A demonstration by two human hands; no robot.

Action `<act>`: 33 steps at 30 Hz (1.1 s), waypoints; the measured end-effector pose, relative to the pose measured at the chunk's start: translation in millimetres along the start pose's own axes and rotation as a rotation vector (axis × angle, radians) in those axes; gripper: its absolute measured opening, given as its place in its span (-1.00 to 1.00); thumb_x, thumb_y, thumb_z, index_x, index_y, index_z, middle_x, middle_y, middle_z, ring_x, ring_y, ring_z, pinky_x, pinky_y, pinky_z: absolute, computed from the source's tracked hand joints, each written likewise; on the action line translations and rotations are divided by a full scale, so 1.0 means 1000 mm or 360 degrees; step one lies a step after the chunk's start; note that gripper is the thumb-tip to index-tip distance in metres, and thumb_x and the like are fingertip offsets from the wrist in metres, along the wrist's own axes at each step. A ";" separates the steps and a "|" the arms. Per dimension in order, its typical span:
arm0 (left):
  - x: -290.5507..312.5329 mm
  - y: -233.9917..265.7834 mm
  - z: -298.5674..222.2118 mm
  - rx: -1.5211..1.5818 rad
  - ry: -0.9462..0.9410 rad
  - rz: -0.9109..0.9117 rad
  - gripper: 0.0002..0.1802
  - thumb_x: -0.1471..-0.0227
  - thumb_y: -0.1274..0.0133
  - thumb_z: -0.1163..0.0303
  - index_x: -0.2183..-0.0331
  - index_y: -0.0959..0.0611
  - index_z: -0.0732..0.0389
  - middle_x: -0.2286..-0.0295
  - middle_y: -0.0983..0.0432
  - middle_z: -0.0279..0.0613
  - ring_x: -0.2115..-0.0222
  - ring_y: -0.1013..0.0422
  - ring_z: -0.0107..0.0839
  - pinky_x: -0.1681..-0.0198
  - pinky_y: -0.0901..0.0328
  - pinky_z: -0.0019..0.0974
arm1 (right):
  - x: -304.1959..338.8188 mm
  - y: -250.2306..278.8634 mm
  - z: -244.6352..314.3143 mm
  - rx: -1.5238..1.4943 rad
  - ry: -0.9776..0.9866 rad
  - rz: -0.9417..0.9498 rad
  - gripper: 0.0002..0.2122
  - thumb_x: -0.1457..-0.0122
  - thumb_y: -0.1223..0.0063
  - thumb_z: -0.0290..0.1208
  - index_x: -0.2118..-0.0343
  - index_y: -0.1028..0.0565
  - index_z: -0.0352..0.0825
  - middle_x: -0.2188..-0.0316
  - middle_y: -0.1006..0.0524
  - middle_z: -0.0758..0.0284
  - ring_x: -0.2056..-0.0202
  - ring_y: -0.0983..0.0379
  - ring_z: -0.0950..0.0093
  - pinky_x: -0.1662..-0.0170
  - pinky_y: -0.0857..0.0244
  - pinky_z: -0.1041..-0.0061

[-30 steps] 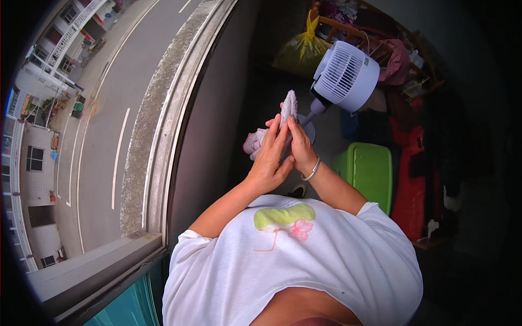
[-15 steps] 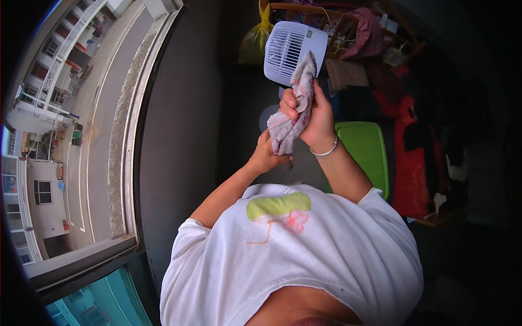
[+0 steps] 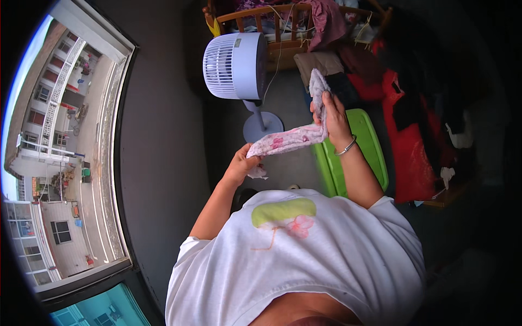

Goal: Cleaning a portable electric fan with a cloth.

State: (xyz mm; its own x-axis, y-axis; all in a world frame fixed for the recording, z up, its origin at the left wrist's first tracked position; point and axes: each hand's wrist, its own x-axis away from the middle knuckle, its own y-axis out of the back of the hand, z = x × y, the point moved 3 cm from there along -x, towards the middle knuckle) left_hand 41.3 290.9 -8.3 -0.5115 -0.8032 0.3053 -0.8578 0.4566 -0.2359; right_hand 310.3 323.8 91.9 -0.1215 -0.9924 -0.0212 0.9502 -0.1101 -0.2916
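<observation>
Two hands stretch a pink-patterned cloth in front of a white fan, beside a wide window.

The window (image 3: pixel 70 163) fills the left side and looks down on buildings and a street. The person's white T-shirt (image 3: pixel 304 261), with a green and pink print, takes up the lower middle. A white fan (image 3: pixel 234 66) stands on its round base ahead, with a wooden chair (image 3: pixel 272 13) behind it and a green plastic stool (image 3: pixel 370 146) to its right. The cloth (image 3: pixel 291 138) is pulled out in the air between the hands, above the floor and just before the fan's base. The right hand (image 3: pixel 331 114) is closed around its raised upper end; the left hand (image 3: pixel 242 163) pinches its lower end.
</observation>
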 end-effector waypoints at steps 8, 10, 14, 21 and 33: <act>-0.037 -0.072 -0.084 0.0564 -0.0145 0.0246 -0.15 -0.11 0.09 -0.16 -0.22 -0.15 0.21 -0.12 -0.22 -0.17 -0.15 -0.15 -0.27 -0.20 -0.03 -0.14 | 0.016 -0.046 -0.041 0.0782 0.0462 0.0167 -0.40 -0.15 -0.08 -0.09 -0.12 -0.20 -0.40 0.00 -0.35 0.05 -0.03 -0.32 0.11 -0.09 -0.18 0.31; -0.041 -0.070 -0.091 0.0565 -0.0122 0.0256 -0.14 -0.12 0.11 -0.18 -0.23 -0.12 0.21 -0.14 -0.20 -0.17 -0.16 -0.13 -0.27 -0.21 -0.01 -0.13 | 0.010 -0.047 -0.038 0.0925 0.0586 0.0121 -0.37 -0.11 -0.12 -0.11 -0.13 -0.18 -0.39 -0.02 -0.33 0.05 -0.04 -0.31 0.11 -0.10 -0.17 0.31; -0.054 -0.058 -0.098 0.0442 -0.0011 0.0405 -0.13 -0.14 0.09 -0.12 -0.25 -0.06 0.21 -0.16 -0.17 -0.17 -0.17 -0.12 -0.27 -0.19 -0.04 -0.13 | -0.016 -0.036 -0.035 0.0896 0.0563 0.0171 -0.42 -0.07 -0.15 -0.25 -0.11 -0.25 -0.38 0.05 -0.40 0.08 0.03 -0.39 0.18 -0.04 -0.24 0.35; -0.105 0.003 -0.170 -0.0594 -0.0537 -0.0226 -0.56 -0.15 -0.08 0.25 0.04 -0.51 0.35 0.22 -0.56 -0.14 0.16 -0.43 -0.44 0.01 -0.26 -0.36 | -0.062 -0.002 -0.048 0.0779 0.0299 0.0063 -0.50 -0.11 -0.06 -0.34 -0.11 -0.21 -0.31 0.14 -0.48 0.09 0.14 -0.48 0.21 0.06 -0.32 0.34; -0.189 0.038 -0.213 -0.1686 -0.1073 -0.1116 -0.66 -0.20 0.06 0.20 0.15 -0.62 0.25 0.08 -0.46 -0.04 0.04 -0.36 -0.16 -0.04 -0.22 -0.16 | -0.182 0.000 -0.035 0.1345 0.0533 0.0276 -0.58 -0.04 -0.10 -0.31 -0.02 -0.46 -0.18 0.22 -0.48 0.29 0.24 -0.50 0.29 0.18 -0.37 0.40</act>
State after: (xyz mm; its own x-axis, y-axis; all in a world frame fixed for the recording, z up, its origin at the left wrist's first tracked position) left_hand 94.9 541.3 121.9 -0.1123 -0.8651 -0.4888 -0.7042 -0.2778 0.6534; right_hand 322.3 506.1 61.9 0.0903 -0.9455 -0.3129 0.8405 -0.0962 0.5332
